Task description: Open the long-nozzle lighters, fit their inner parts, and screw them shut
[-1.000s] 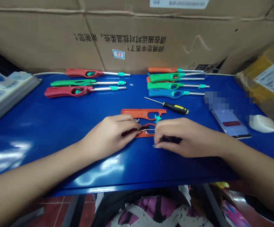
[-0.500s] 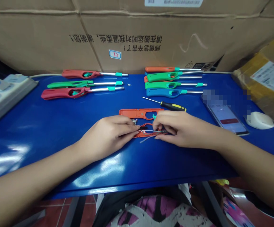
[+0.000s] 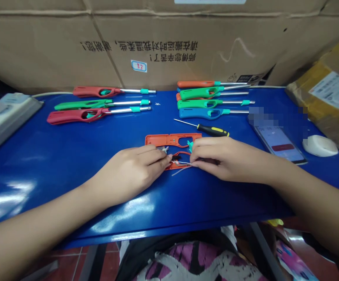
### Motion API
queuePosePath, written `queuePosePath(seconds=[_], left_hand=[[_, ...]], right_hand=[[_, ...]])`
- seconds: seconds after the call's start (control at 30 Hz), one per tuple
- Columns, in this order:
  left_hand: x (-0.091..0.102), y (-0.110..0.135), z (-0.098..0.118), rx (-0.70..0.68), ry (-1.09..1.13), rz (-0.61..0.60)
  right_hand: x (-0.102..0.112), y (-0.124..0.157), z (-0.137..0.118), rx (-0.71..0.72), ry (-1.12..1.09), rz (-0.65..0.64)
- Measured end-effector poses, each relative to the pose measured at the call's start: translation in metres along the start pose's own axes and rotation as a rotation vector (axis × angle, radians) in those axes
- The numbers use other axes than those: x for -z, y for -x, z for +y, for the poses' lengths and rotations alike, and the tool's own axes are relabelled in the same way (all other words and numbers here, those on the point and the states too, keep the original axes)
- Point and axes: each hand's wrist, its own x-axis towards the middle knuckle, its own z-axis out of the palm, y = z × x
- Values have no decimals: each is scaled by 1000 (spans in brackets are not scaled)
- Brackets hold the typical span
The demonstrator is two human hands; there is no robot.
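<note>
An orange lighter half-shell [image 3: 173,166] lies below a second orange half-shell [image 3: 157,140] on the blue table. My left hand [image 3: 137,168] is closed over the lower shell's left end, thumb and fingertip beside a small black part [image 3: 175,157]; what they grip is hidden. A metal valve piece [image 3: 164,149] peeks out by its fingers. My right hand [image 3: 222,158] pinches a thin white wire [image 3: 183,162] at the shell's right side. A clear thin tube [image 3: 178,171] sticks out below the wire. The teal trigger [image 3: 190,146] shows next to my right fingers.
A screwdriver [image 3: 213,130] lies behind my right hand. Whole lighters rest in two groups, with a red one [image 3: 66,116] at left and a blue one [image 3: 195,113] at right. A phone [image 3: 277,142], a mouse [image 3: 320,146] and a power strip [image 3: 8,115] flank them.
My right fingers have closed more tightly around the wire ends, and the wire now runs straighter between the hands. My left hand has shifted slightly. The view has moved a little.
</note>
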Motion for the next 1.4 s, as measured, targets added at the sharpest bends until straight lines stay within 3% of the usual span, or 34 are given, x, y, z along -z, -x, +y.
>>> queuePosePath(seconds=[0.23,0.47,0.87,1.2,1.4], left_hand=[[-3,-3,-5,207,330,65],[-3,-5,-3,322,428,96],[-3,-5,0,467,562,91],[-4,-7,3,594,634,82],[-3,-7,3,633,661,76]], right_hand=[[-1,-1,-2,-17,-7,29],[-8,-3,4,-178,100,281],[-3,-2,8,-402,198,221],[-9,-3,9,-407,159,189],[-14,-6,9,-461,129,252]])
